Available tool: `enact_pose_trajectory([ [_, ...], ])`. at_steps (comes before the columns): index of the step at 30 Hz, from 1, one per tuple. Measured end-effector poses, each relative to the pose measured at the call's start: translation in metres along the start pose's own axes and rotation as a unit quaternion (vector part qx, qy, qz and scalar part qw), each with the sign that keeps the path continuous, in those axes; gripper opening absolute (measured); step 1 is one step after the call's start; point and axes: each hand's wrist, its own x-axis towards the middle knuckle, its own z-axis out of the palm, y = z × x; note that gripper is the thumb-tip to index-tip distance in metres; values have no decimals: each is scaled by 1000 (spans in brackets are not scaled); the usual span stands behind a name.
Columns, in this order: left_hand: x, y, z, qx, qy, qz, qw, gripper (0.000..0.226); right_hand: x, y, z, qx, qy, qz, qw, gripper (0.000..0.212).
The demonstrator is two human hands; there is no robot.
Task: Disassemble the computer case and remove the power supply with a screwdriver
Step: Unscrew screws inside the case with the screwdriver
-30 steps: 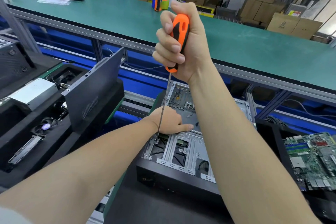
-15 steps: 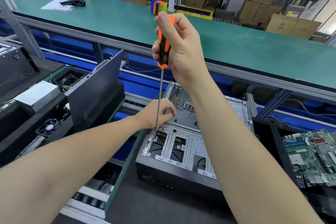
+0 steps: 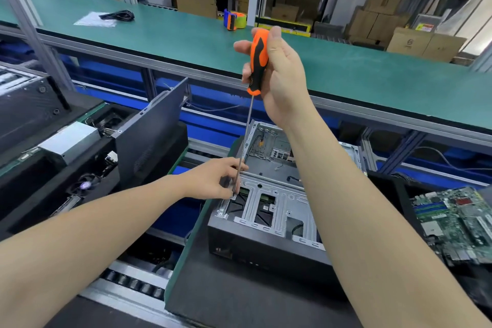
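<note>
While the screwdriver [image 3: 256, 66] is stood almost upright, apparently on a screw at the near left corner of the computer case [image 3: 266, 242], its orange handle is gripped by the curled fingers of the right hand [image 3: 279, 80]. Its thin shaft is pinched low down by the fingertips of the left hand [image 3: 210, 178]. The case is laid open near the middle. If the shaft is allowed to lean, the tip may be thrown out of the screw head and the left fingertips jabbed; a loosened screw could be dropped into the case. Inside it a silver bracket [image 3: 277, 202] is seen at the near end and loose wires [image 3: 279, 168] at the far end; the power supply cannot be made out. A second open case [image 3: 40, 168] at the left is seen to hold a grey box [image 3: 68, 141] and a fan [image 3: 85, 185].
</note>
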Motion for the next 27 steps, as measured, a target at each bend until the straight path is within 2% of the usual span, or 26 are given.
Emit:
enact_pose_trajectory([
  [6,6,5,-2,71,0,-4,997,4,-2,0,4,44,9,1,999,50],
  [13,13,7,1,112,-4,-40,993,13,-8,-2,12,82,49,15,995,44],
  [18,15,11,5,142,6,-40,989,15,-6,-4,16,56,55,36,996,59],
  [23,15,9,7,149,0,-44,988,7,-13,-3,20,-36,43,-34,998,32],
  [27,15,8,8,148,10,-47,988,5,-16,-4,20,-42,63,-38,996,33],
])
